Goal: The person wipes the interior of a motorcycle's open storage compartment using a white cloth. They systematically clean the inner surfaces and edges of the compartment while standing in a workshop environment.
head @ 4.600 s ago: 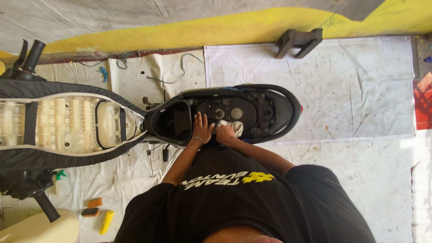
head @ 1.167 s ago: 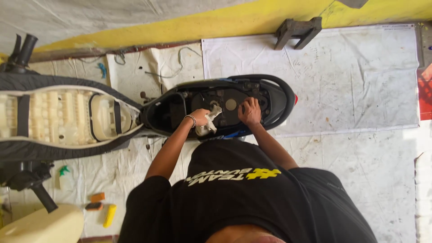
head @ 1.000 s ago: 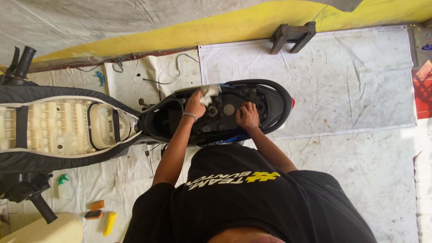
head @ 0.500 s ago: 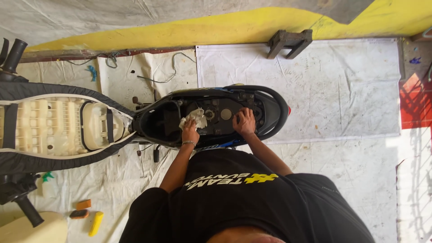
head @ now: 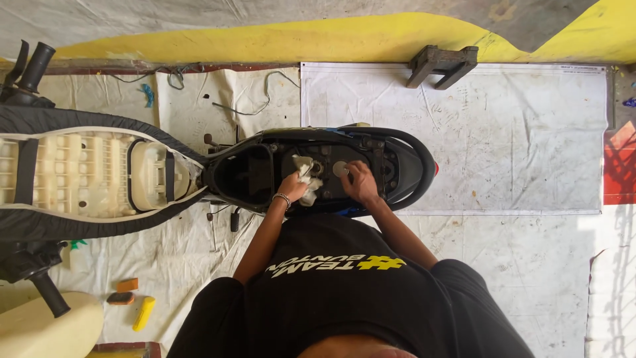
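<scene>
Since half a second ago your left hand (head: 293,187) has kept the crumpled white rag (head: 307,178) bunched in its fingers and sits at about the same spot, pressing the soft, wrinkled cloth onto the dark floor of the open scooter compartment (head: 318,169), while your right hand (head: 361,183) has stayed on the rim just right of it. That right hand lies with fingers curled down beside a small round pale cap (head: 340,169); you cannot tell whether it grips anything. The compartment is a long, glossy black plastic tub with a rounded right end, and a deeper matt well at its left. Left of it the flipped-up seat (head: 86,174) shows its cream, ribbed plastic underside, framed by black vinyl. Everything rests on scuffed, creased white sheeting (head: 503,139). Far from you a yellow painted band (head: 278,40) runs along the floor, with a dark angular bracket (head: 442,64) on it. Near left lie a yellow tool handle (head: 143,313) and an orange block (head: 126,285).
</scene>
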